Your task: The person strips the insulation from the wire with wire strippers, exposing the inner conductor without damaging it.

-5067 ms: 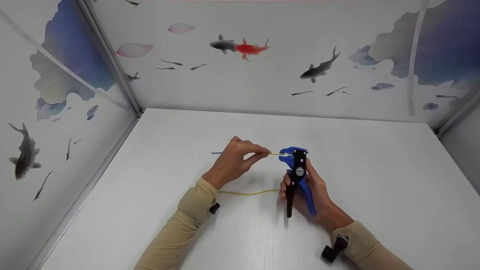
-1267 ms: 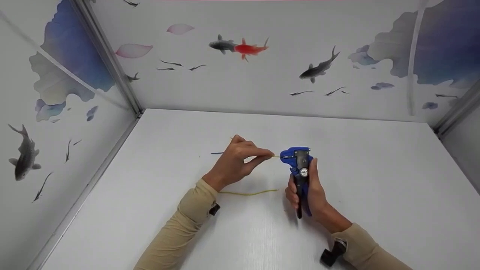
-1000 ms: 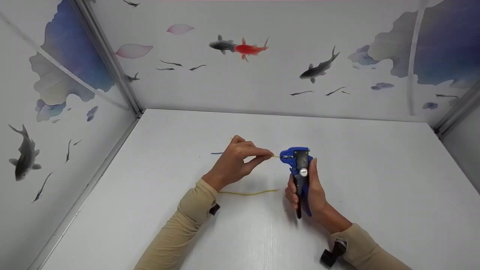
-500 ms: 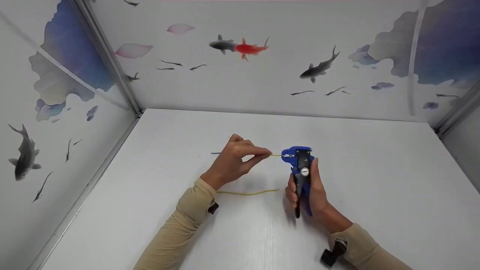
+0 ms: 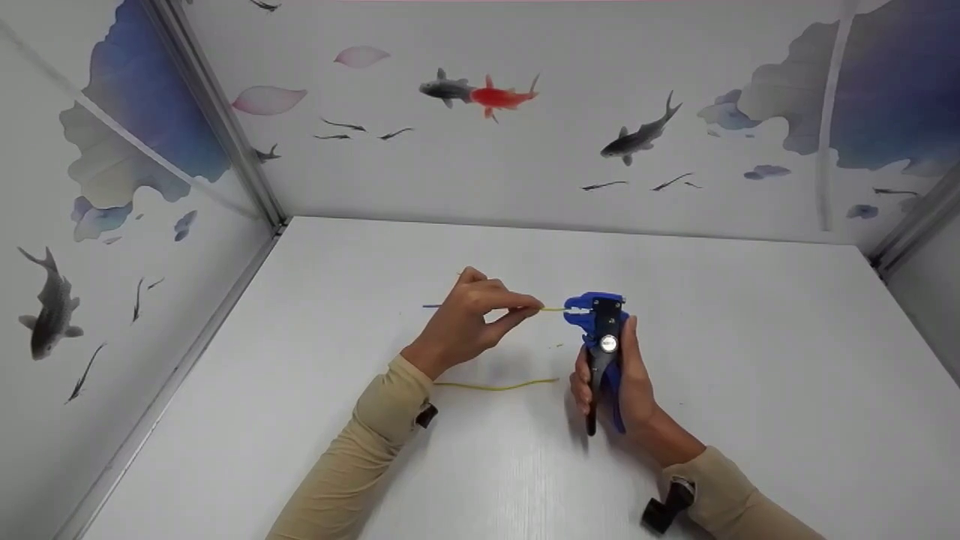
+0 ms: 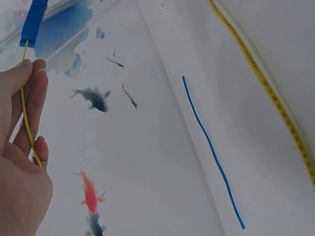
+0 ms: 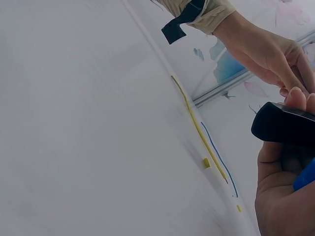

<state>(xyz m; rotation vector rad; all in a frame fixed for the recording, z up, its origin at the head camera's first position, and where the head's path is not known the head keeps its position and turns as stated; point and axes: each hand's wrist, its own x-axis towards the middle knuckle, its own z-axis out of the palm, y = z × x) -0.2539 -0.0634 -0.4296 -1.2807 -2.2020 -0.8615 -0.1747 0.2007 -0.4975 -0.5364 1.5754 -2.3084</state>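
Yellow wire [image 5: 553, 308] runs from the fingertips at centre frame, head view, right to the parted jaws of the blue-and-black hand tool [image 5: 604, 356]; its tip meets the jaw gap, but whether anything clamps it, or its end is bare, I cannot tell. Left hand [image 5: 470, 319], centre: thumb and fingers pinch the wire close to the tool; left wrist view shows its tail along the palm. Right hand [image 5: 637, 397], right of centre: wrapped round the handles, tool head up, thumb along the far side. Risks, by my judgement: a squeeze with the wire off-line could nick or cut it; a light pinch could let it slip back through the fingers; a small tilt of the tool could bend the short free length; too much wire fed in would bring the fingertips near the jaws. Outward: 2nd yellow wire [image 5: 499, 388] on the table [image 5: 750, 375], lower middle of frame, partly behind the left forearm; could be snagged if that arm drops. Blue wire [image 6: 211, 147] on the table, lower right of the left wrist view. Yellow scraps, 2 seen in the right wrist view, lower right: larger scrap [image 7: 206, 162], smaller scrap [image 7: 239, 208]. Back wall [image 5: 525, 165] with printed fish, top of frame.
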